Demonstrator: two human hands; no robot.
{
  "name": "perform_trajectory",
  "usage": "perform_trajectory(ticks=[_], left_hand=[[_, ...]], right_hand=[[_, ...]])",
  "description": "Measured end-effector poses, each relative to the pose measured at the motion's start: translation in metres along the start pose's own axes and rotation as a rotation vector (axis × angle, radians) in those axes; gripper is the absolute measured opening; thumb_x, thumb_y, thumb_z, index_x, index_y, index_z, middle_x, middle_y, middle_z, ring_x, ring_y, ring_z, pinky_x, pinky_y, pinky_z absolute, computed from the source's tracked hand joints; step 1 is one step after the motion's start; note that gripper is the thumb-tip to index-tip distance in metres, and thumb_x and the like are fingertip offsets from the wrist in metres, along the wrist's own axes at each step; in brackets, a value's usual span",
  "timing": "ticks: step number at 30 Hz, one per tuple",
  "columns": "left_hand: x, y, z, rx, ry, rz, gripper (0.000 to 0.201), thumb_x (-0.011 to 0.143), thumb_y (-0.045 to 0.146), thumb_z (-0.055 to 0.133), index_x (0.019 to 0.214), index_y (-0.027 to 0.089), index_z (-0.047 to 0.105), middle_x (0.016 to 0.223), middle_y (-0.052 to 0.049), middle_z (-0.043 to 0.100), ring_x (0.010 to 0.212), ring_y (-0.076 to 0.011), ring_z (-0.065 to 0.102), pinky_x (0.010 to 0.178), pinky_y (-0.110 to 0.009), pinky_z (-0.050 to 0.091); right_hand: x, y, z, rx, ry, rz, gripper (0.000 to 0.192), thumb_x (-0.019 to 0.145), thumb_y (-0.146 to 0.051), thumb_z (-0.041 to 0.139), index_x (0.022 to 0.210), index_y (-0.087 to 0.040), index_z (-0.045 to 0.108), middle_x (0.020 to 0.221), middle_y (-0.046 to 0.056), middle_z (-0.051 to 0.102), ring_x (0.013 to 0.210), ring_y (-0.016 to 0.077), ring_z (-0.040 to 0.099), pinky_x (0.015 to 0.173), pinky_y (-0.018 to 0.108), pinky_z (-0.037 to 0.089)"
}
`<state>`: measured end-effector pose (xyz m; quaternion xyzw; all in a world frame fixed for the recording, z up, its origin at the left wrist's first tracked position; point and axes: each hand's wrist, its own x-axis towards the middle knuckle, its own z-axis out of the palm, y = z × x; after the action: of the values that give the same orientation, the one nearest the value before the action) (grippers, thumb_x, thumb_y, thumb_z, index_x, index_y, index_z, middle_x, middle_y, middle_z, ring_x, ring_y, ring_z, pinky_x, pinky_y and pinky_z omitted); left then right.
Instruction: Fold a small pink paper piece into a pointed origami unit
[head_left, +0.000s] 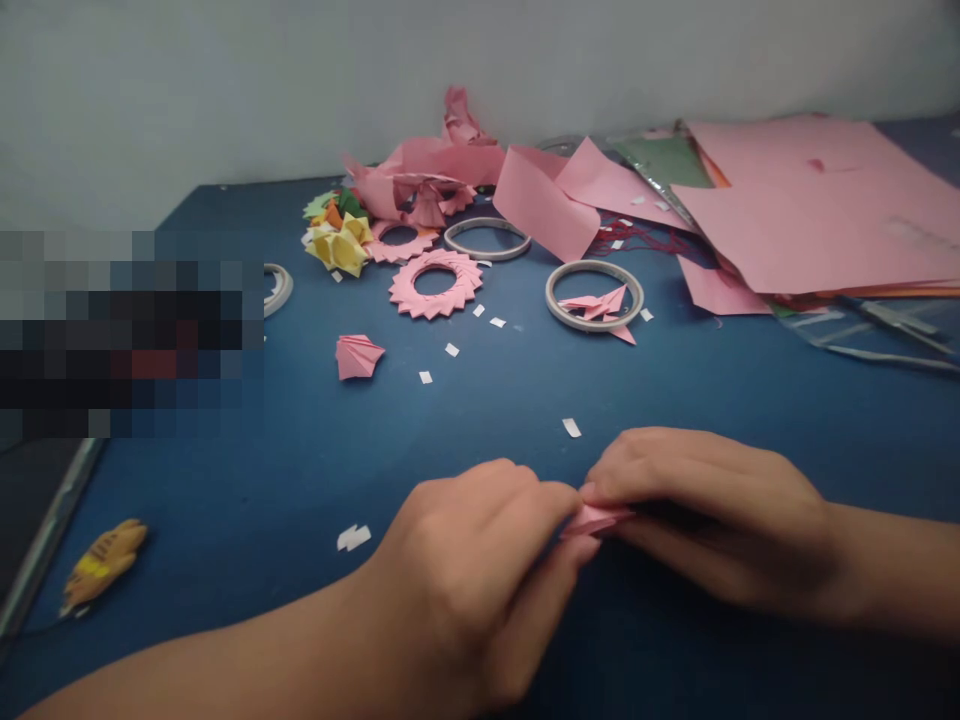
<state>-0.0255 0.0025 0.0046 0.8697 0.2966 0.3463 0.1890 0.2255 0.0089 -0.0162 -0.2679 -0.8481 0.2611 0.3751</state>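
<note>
I see left hand (480,560) and right hand (697,510) both pinching small folded pink paper piece (596,520), lower centre of frame, above blue desk (262,500). Rec.: keep edges aligned, press crease firmly w/ fingertips.

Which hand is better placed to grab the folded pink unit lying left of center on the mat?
Left, likely. The left hand sits nearer the loose folded pink unit, with bare blue mat between. The right hand would have to cross over it. Both hands now pinch the small pink paper piece.
</note>
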Motion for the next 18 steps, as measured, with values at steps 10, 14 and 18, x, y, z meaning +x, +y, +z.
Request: perform_trajectory(ticks=[10, 14, 18], left_hand=[[0.002, -0.012, -0.01, 0.299, -0.088, 0.362, 0.021, 0.113, 0.0, 0.054, 0.119, 0.001, 0.074, 0.072, -0.001, 0.07, 0.059, -0.0196, 0.058, 0.05, -0.04, 0.044], [0.004, -0.013, -0.018, 0.304, -0.176, 0.408, 0.025, 0.108, 0.003, 0.054, 0.117, 0.001, 0.077, 0.076, -0.006, 0.073, 0.059, -0.0212, 0.062, 0.047, -0.038, 0.047], [0.006, -0.008, -0.022, 0.363, -0.225, 0.422, 0.035, 0.115, 0.005, 0.046, 0.112, 0.007, 0.081, 0.081, -0.009, 0.082, 0.06, -0.021, 0.068, 0.051, -0.036, 0.058]], right_hand=[[-0.004, 0.002, 0.004, -0.052, 0.033, -0.055, 0.015, 0.119, -0.01, 0.065, 0.122, -0.023, 0.071, 0.099, 0.004, 0.087, 0.085, 0.0159, 0.084, 0.081, 0.026, 0.071], [-0.003, 0.001, 0.004, -0.073, 0.051, -0.064, 0.016, 0.116, -0.008, 0.065, 0.121, -0.023, 0.071, 0.096, 0.004, 0.086, 0.08, 0.0161, 0.082, 0.077, 0.027, 0.069], [-0.004, 0.002, 0.005, -0.204, 0.026, -0.124, 0.013, 0.12, -0.011, 0.06, 0.116, -0.021, 0.069, 0.092, 0.004, 0.083, 0.079, 0.0172, 0.079, 0.075, 0.03, 0.068]])
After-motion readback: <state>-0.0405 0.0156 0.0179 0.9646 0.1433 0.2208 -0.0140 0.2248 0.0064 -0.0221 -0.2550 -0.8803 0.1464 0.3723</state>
